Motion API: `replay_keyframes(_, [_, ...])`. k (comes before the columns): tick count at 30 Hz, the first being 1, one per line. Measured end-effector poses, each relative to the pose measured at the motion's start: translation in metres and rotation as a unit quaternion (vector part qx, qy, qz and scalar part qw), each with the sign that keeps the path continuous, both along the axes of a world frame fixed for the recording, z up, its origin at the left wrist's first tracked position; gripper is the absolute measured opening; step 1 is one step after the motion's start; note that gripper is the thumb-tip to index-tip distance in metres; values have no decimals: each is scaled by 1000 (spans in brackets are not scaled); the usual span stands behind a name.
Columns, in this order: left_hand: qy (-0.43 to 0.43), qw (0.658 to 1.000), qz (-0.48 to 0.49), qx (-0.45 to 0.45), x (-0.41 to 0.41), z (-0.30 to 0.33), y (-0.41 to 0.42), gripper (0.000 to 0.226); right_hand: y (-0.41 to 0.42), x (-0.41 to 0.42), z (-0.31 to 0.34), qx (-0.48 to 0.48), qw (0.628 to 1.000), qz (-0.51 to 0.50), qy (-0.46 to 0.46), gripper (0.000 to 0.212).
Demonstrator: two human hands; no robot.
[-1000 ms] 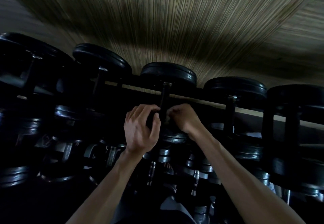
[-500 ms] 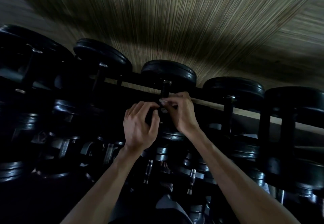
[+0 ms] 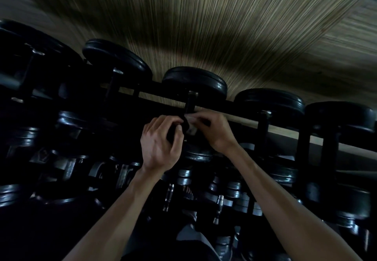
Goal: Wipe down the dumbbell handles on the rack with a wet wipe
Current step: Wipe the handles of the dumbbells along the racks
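Observation:
A black dumbbell (image 3: 194, 82) lies on the top tier of the rack (image 3: 240, 107), its dark handle (image 3: 189, 102) running toward me. My left hand (image 3: 160, 144) is curled around the near part of that handle. My right hand (image 3: 214, 132) presses a pale wet wipe (image 3: 191, 125) against the handle from the right side, fingers pinched on the wipe. The two hands almost touch at the handle. The scene is dim, and much of the wipe is hidden by my fingers.
More black dumbbells (image 3: 269, 102) sit side by side on the same tier, to the left (image 3: 116, 60) and to the right. Lower tiers hold smaller chrome-ended dumbbells (image 3: 219, 205). A wood-grain wall (image 3: 204, 26) rises behind the rack.
My right hand slid up the handle with the wipe, away from me, then shifted slightly. My left hand stayed wrapped on the handle. The camera tilted a little.

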State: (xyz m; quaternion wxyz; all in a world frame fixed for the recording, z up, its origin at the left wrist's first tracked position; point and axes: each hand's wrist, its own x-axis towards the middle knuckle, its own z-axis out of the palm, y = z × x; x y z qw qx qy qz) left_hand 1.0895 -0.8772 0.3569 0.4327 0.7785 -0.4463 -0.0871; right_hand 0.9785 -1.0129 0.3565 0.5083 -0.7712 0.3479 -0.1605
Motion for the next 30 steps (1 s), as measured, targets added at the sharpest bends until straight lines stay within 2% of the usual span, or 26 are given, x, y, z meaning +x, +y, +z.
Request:
replay_keyframes(3, [5, 1000, -2, -1, 0, 0, -1, 35, -12, 9, 6, -69, 994, -77, -27, 18])
replay_keyframes(5, [6, 1000, -3, -1, 1, 0, -1, 34, -16, 17, 7, -131, 990, -58, -20, 16])
replay_keyframes(8, [1, 1000, -1, -2, 0, 1, -1, 35, -12, 17, 0, -164, 986, 9, 5, 13])
replay_keyframes(10, [-2, 1000, 2, -2, -1, 3, -1, 35, -10, 7, -1, -123, 991, 56, 3, 13])
replay_keyframes(12, [-4, 1000, 3, -3, -1, 2, -1, 34, -6, -2, -1, -42, 995, 85, 8, 14])
replay_keyframes(14, [-4, 1000, 5, -2, -1, 0, 0, 34, -3, -4, 4, 10, 997, 82, 8, 14])
replay_keyframes(15, [-4, 1000, 6, 0, -1, 0, 0, 34, -4, -3, 8, 7, 998, 61, -4, 14])
replay_keyframes(19, [-1, 1000, 5, -3, -1, 1, -1, 32, -16, 13, 20, -110, 991, -59, -54, 14])
replay_keyframes(21, [-1, 1000, 3, -6, 0, 0, -1, 32, -18, 20, 14, -170, 985, -22, -28, 13])
replay_keyframes(23, [-2, 1000, 3, -3, 0, 0, 0, 34, -13, 17, 4, -189, 981, 39, 3, 13])
replay_keyframes(25, [-2, 1000, 4, -3, 0, -1, 0, 34, -9, 6, -1, -152, 983, 105, -4, 11])
replay_keyframes(27, [-3, 1000, 6, -6, -1, -1, 0, 33, -4, -5, -1, -53, 986, 158, 21, 12])
replay_keyframes(29, [-3, 1000, 7, -10, -1, -1, -1, 33, -3, -8, 2, 44, 983, 166, 59, 10])
replay_keyframes(30, [-2, 1000, 7, -11, -1, -2, -1, 33, -5, -6, 3, 63, 986, 147, 53, 9])
